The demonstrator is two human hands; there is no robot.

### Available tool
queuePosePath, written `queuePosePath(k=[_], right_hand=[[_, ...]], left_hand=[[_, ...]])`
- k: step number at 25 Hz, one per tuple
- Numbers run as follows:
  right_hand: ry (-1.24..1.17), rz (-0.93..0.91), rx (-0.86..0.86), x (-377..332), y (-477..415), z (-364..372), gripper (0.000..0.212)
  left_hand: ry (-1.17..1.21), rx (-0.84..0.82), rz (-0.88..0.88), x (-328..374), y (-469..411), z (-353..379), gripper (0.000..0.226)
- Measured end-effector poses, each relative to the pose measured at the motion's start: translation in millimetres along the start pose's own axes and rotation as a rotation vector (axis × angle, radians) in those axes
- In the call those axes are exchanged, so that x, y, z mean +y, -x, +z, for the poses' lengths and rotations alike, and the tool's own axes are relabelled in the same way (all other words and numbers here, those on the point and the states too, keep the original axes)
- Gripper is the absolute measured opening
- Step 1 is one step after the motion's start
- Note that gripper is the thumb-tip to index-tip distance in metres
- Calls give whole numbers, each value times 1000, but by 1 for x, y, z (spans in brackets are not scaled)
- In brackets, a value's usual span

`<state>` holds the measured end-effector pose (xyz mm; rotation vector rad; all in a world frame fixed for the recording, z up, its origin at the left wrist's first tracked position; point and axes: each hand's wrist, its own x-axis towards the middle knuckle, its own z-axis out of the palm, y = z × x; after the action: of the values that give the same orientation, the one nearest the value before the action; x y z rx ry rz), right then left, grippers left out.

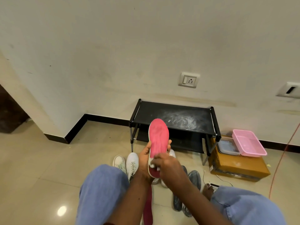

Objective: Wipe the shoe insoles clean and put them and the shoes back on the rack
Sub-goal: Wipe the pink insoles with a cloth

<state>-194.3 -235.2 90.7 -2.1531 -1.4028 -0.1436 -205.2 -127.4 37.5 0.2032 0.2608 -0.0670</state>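
Note:
My left hand grips a pink insole by its edges and holds it upright, toe end up, in front of the black shoe rack. My right hand presses a small white wipe against the insole's lower heel part. A darker red insole lies on the floor between my knees. A pair of white sneakers stands on the floor to the left of my hands. Grey shoes lie to the right, partly hidden by my right arm.
The rack's top shelf carries white dust smears. A cardboard box right of the rack bears a pink plastic basket and a clear container. An orange cable runs down the right side. My bare foot rests near the grey shoes.

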Motion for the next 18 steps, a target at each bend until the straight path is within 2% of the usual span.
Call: queuePosePath(k=[2, 5, 6, 7, 9, 11, 14, 16, 18], right_hand=[[-6, 85, 103, 1, -19, -1, 26], [-154, 150, 517, 1, -10, 12, 24], [-158, 42, 393, -7, -2, 12, 20], [-125, -33, 118, -10, 4, 9, 15], [-72, -10, -25, -4, 17, 8, 21], [-42, -48, -70, 6, 25, 10, 23], [24, -70, -19, 5, 11, 0, 17], [20, 96, 51, 4, -3, -2, 23], [-34, 377, 52, 4, -19, -5, 27]], left_hand=[[2, -27, -58, -2, 0, 4, 80], [38, -50, -77, -1, 2, 6, 79], [44, -40, -66, 0, 3, 4, 76], [50, -26, -50, 1, 3, 2, 73], [41, 28, -25, 0, 2, -1, 65], [40, 73, -17, 0, -1, -2, 63], [48, 100, -53, 1, -3, 1, 64], [5, 73, -69, -2, -3, 3, 66], [-20, 33, -62, -8, -2, 6, 72]])
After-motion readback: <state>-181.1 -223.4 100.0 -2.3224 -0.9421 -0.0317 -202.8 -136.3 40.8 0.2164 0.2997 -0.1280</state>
